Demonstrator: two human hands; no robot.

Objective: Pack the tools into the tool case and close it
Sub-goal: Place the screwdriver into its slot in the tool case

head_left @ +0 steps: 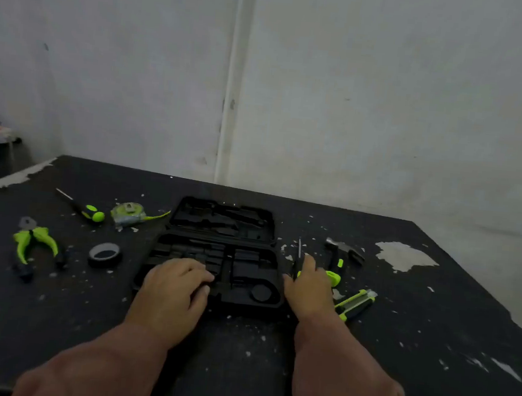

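Observation:
The black tool case (217,247) lies open at the table's middle, its lid (223,218) folded back and its moulded tray looking dark and bare. My left hand (173,288) rests palm-down on the tray's left half with bent fingers and holds nothing. At the case's right edge my right hand (308,289) closes around a thin screwdriver (299,251), whose shaft points away from me. A hammer (345,252) and a green-black utility knife (354,305) lie just right of that hand.
Left of the case lie green-handled pliers (35,242), a roll of black tape (105,254), a second screwdriver (83,209) and a tape measure (127,214). The black table (402,305) is flecked with chipped paint. A white wall stands close behind.

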